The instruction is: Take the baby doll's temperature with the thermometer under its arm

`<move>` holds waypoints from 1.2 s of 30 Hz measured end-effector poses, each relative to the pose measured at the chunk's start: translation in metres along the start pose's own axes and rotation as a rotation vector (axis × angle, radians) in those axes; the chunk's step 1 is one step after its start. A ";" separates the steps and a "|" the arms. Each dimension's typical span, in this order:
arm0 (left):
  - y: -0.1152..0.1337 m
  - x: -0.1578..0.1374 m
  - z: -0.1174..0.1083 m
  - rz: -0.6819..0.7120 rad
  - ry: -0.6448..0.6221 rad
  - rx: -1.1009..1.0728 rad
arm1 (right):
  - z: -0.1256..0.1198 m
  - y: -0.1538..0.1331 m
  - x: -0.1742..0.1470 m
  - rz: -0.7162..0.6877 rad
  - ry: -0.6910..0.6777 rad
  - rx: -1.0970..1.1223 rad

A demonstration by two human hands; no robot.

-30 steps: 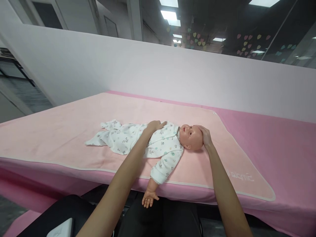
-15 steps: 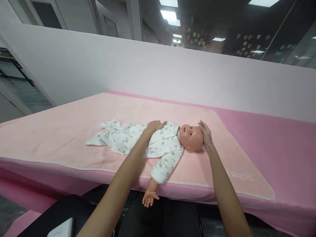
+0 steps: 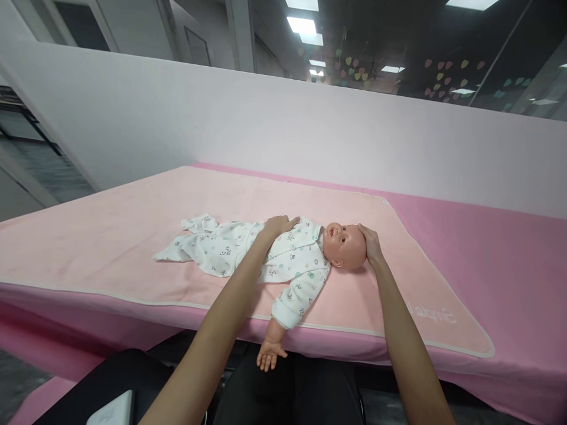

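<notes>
A baby doll [image 3: 292, 257] in a white printed top and trousers lies on its back on a pink mat [image 3: 146, 195], head toward the right. My left hand [image 3: 280, 225] rests flat on the doll's front at the belly, thumb pointing toward its neck; the other fingers are partly hidden on the far side. At the crown of the doll's head [image 3: 348, 247] is my right hand [image 3: 370, 241], its stretched fingers laid against the top of the head. Neither hand grips anything. One doll arm [image 3: 272, 342] hangs over the mat's front edge.
Beneath the mat is a bright pink cloth [image 3: 509, 260] over the table. A white partition [image 3: 310, 136] rises behind it, with dark glass and heart stickers above. At the lower left a white object [image 3: 113, 410] sits on something black.
The fingers of my right hand have come down from a raised position and now lie against the doll's head. My left hand stays where it was.
</notes>
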State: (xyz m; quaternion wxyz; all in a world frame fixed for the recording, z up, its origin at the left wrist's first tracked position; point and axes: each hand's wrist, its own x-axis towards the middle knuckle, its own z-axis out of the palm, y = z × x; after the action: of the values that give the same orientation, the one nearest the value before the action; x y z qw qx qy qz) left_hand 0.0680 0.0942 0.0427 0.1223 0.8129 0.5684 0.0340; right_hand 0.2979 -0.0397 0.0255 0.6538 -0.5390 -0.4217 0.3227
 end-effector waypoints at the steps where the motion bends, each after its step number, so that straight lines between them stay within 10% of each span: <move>1: 0.000 0.000 0.000 -0.001 -0.001 -0.002 | 0.001 0.000 -0.001 0.027 -0.011 0.023; 36: 0.000 0.000 0.001 -0.014 0.017 -0.024 | -0.006 -0.002 0.001 -0.057 -0.037 0.028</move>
State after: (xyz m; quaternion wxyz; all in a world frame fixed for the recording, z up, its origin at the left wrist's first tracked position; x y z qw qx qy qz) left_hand 0.0682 0.0937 0.0420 0.1272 0.8071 0.5746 0.0469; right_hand 0.3033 -0.0422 0.0273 0.6623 -0.5116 -0.4444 0.3195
